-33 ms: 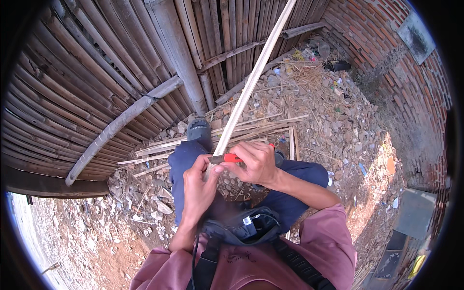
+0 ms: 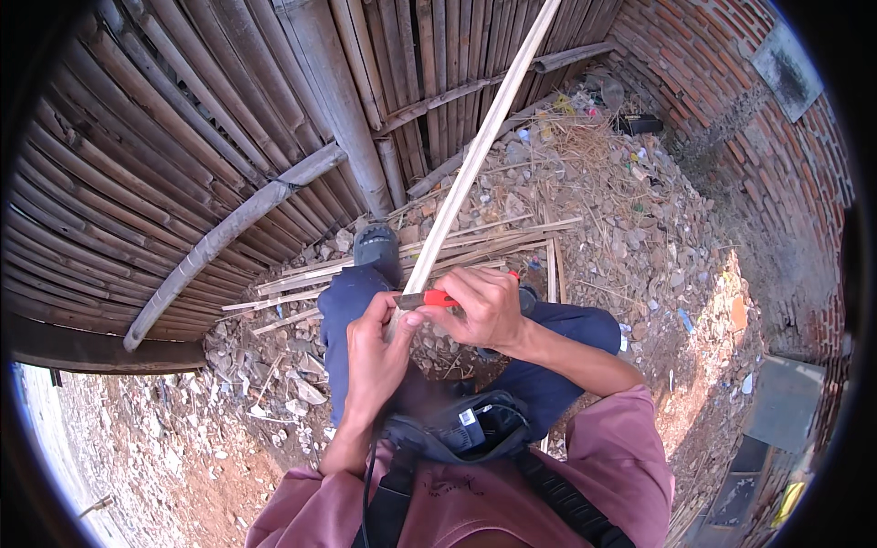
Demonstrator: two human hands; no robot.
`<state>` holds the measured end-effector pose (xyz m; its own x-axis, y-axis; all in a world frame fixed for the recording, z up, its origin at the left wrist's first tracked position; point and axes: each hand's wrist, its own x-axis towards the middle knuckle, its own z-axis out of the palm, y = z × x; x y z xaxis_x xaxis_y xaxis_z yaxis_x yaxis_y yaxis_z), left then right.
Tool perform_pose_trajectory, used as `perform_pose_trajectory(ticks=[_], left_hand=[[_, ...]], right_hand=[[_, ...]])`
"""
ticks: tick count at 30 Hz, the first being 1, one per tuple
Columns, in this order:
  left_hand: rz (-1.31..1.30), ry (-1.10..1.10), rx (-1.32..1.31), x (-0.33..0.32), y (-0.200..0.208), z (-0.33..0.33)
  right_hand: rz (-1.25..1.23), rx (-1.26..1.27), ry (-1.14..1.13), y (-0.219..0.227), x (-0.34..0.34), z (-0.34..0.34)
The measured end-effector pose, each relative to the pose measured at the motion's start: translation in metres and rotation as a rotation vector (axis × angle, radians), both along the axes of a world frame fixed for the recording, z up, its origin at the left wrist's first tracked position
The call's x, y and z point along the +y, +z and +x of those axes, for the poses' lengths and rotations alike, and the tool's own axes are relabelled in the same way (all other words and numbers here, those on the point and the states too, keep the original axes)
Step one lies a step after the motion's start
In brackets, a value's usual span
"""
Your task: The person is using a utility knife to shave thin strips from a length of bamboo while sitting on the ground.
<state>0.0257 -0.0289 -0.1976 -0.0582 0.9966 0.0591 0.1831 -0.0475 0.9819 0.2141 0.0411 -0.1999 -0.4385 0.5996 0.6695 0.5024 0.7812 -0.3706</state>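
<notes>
A long pale wooden strip [image 2: 475, 160] slants up and away from my lap toward the far slatted wall. Its near end is pinched between the thumb and fingers of my left hand [image 2: 373, 358]. My right hand [image 2: 486, 306] grips the red handle of a knife [image 2: 439, 298], fingers wrapped round it. The short dark blade lies across the strip, just above my left thumb and touching the wood. My two thumbs are close together at the blade. Part of the handle is hidden by the right fingers.
More pale strips [image 2: 512, 239] lie across the rubble beyond my knees. A slatted bamboo wall [image 2: 228, 110] with poles rises at the left, and a brick wall [image 2: 786, 173] at the right. A black pouch [image 2: 466, 427] hangs at my waist.
</notes>
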Motion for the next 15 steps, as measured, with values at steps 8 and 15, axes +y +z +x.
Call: perform_pose_trajectory(ticks=[8,15], left_hand=[[-0.051,0.021,0.06,0.001,0.005,0.001],[0.019,0.058,0.109,0.001,0.013,0.002]], right_hand=[[0.045,-0.017,-0.038,0.002,0.002,0.001],[0.059,-0.026,-0.073,0.011,0.009,0.005]])
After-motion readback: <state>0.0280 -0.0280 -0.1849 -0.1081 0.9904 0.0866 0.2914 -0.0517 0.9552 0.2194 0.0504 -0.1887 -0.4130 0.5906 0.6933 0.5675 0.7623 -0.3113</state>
